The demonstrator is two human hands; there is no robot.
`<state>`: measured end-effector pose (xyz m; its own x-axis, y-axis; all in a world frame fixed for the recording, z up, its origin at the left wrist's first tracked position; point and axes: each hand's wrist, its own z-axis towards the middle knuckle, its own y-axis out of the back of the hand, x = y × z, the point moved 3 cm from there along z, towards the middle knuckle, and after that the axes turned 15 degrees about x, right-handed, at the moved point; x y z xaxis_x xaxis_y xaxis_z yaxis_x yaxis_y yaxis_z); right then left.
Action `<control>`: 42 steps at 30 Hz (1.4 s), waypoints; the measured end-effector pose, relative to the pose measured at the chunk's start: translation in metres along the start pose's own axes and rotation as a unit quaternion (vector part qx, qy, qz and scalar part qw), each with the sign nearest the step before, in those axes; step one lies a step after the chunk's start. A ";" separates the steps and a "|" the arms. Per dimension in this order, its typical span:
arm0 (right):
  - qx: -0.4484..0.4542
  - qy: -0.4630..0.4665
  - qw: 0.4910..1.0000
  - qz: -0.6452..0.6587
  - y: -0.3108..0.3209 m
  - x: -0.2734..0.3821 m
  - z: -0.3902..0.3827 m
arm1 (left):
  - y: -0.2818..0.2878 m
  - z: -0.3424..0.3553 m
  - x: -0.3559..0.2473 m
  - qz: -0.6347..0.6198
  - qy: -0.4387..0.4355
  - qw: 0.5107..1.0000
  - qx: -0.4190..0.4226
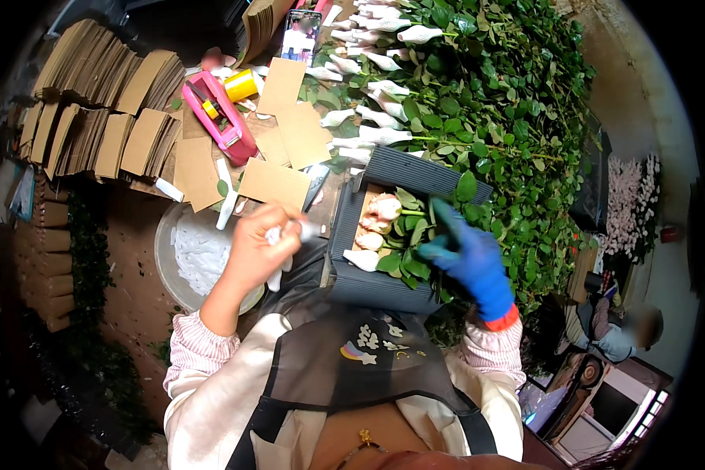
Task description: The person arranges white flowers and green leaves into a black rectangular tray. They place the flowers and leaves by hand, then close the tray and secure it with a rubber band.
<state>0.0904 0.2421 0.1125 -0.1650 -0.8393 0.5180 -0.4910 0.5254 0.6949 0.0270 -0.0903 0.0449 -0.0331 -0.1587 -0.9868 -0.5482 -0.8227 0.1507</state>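
Pink roses (384, 208) in a dark ridged box (385, 291), leaves (412, 229) on their right, left hand (260, 247) curled around a white thing (274, 280), blue-gloved right hand (475, 260) by the leaves, cannot tell if its fingers hold any, pink tape holder (235, 139) near brown cards (275, 186).

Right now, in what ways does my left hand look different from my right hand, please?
The left hand wears no glove; the right hand wears a blue glove. The left hand is closed around something white; the right hand has its thumb and forefinger apart, near green leaves. Both come out of pink-striped sleeves.
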 end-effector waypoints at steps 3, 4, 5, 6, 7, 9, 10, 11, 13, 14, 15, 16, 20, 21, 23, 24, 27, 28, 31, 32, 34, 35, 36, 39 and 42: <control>-0.058 0.094 0.994 0.019 0.013 0.030 -0.016 | -0.026 -0.001 0.011 0.040 0.107 0.988 0.099; -0.054 0.190 0.980 -0.019 0.009 0.036 -0.016 | -0.034 0.004 0.008 0.087 0.067 0.988 0.112; -0.030 0.234 0.969 -0.079 -0.001 0.042 -0.009 | -0.043 0.014 0.002 0.114 0.073 0.975 0.178; 0.026 0.203 0.969 -0.140 -0.015 0.037 -0.002 | -0.048 0.023 -0.001 0.139 0.077 0.958 0.240; 0.082 0.152 0.964 -0.200 -0.029 0.033 0.006 | -0.052 0.029 0.002 0.184 0.092 0.927 0.313; 0.147 0.098 0.948 -0.264 -0.042 0.028 0.017 | -0.057 0.032 0.008 0.188 0.035 0.933 0.306; 0.155 0.092 0.946 -0.271 -0.042 0.026 0.019 | -0.060 0.033 0.010 0.190 0.007 0.934 0.302; 0.162 0.088 0.943 -0.276 -0.045 0.026 0.022 | -0.061 0.031 0.013 0.128 0.034 0.947 0.293; 0.187 0.065 0.928 -0.316 -0.055 0.029 0.032 | -0.068 0.024 0.017 0.003 0.089 0.959 0.269; 0.200 0.051 0.919 -0.336 -0.058 0.029 0.034 | -0.069 0.020 0.019 -0.005 0.109 0.960 0.257; 0.197 0.057 0.919 -0.338 -0.059 0.030 0.035 | -0.070 0.016 0.021 -0.037 0.139 0.962 0.233; 0.194 0.063 0.918 -0.340 -0.061 0.030 0.037 | -0.069 0.011 0.023 -0.069 0.168 0.961 0.208; 0.200 0.074 0.904 -0.372 -0.073 0.022 0.044 | -0.043 -0.008 0.035 -0.182 0.154 0.970 0.045; 0.186 0.095 0.909 -0.360 -0.073 0.020 0.041 | -0.020 -0.015 0.026 -0.219 0.146 0.964 -0.032; 0.153 0.132 0.919 -0.338 -0.066 0.014 0.036 | 0.054 -0.046 0.023 0.027 0.181 0.983 0.002; 0.148 0.148 0.922 -0.326 -0.064 0.015 0.036 | 0.070 -0.071 0.044 0.080 0.249 0.965 0.012; 0.135 0.167 0.925 -0.312 -0.061 0.016 0.037 | 0.081 -0.069 0.022 0.442 0.211 0.871 0.048; 0.138 0.152 0.926 -0.317 -0.062 0.016 0.038 | 0.080 -0.066 0.026 0.530 0.129 0.837 0.039; 0.135 0.129 0.928 -0.321 -0.066 0.017 0.039 | 0.060 0.004 0.026 0.228 0.145 0.961 -0.061; 0.126 0.135 0.932 -0.313 -0.065 0.019 0.038 | 0.053 0.035 0.030 0.189 0.097 0.972 -0.095; 0.108 0.155 0.937 -0.295 -0.057 0.025 0.038 | 0.055 0.107 0.054 0.202 0.027 0.971 -0.124; 0.191 0.116 0.931 -0.289 -0.050 0.030 0.039 | 0.056 0.145 0.048 0.227 0.015 0.964 -0.138; 0.157 0.136 0.946 -0.248 -0.045 0.031 0.038 | 0.060 0.184 0.051 0.283 0.015 0.948 -0.144; 0.166 0.112 0.957 -0.208 -0.046 0.026 0.034 | 0.081 0.286 0.083 0.394 0.019 0.898 -0.194; 0.299 0.028 0.912 -0.281 -0.053 0.025 0.041 | 0.107 0.311 0.098 0.394 0.115 0.887 -0.212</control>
<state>0.0775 0.1876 0.0688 0.2916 -0.9352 0.2011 -0.8658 -0.1686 0.4711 -0.2947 -0.0241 -0.0538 -0.0676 -0.8433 -0.5332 -0.0656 -0.5295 0.8458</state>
